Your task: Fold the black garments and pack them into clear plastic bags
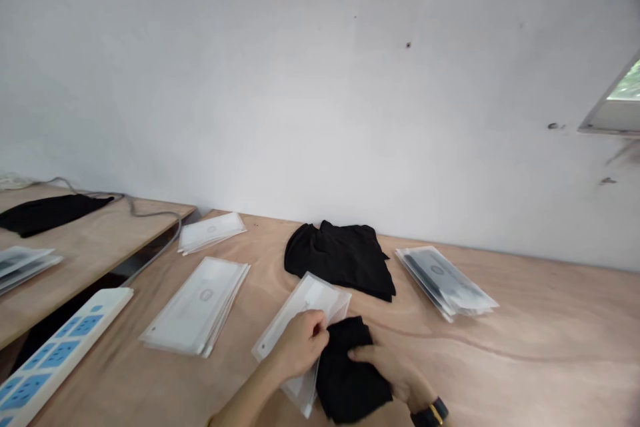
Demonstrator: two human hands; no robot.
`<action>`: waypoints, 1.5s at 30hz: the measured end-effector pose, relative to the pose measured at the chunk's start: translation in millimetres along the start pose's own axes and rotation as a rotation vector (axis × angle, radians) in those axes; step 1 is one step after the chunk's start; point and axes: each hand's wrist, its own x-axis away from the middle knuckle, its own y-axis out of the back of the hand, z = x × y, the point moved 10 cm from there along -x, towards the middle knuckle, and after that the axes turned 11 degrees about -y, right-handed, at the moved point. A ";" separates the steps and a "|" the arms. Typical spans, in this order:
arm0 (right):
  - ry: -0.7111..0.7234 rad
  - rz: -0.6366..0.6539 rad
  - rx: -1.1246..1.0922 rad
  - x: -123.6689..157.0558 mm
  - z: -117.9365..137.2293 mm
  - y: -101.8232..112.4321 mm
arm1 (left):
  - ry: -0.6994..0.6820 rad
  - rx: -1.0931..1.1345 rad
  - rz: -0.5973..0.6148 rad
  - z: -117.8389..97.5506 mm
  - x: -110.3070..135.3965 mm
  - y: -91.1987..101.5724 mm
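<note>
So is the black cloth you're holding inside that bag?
Out: folded black cloth lies bare beside the clear plastic bag; overlap unclear.

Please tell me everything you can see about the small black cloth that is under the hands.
The small folded black cloth looks soft, matte and slightly wrinkled. It lies flat on the light wooden table. Its left side touches a clear plastic bag, whose edge the left hand pinches. The right hand rests on top of the cloth, fingers pointing left.

You see three black cloths (pixel 50 211) (pixel 340 257) (pixel 350 380), four stacks of clear bags (pixel 20 263) (pixel 213 231) (pixel 197 307) (pixel 445 280), one loose bag (pixel 305 307), one power strip (pixel 60 347), two desks (pixel 90 247) (pixel 550 347) and your own two hands (pixel 300 343) (pixel 395 370).
</note>
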 end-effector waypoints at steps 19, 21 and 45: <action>0.057 0.151 -0.115 -20.6 -9.6 -43.5 | -0.073 -0.072 0.002 -17.6 -8.9 -3.1; 0.090 0.066 -0.071 -30.1 -10.4 -45.5 | -0.082 -0.122 0.027 -17.8 -10.3 -9.5; -0.055 -0.025 0.208 -9.1 -103.2 -20.3 | -0.700 -0.581 -0.172 -45.6 78.4 -32.0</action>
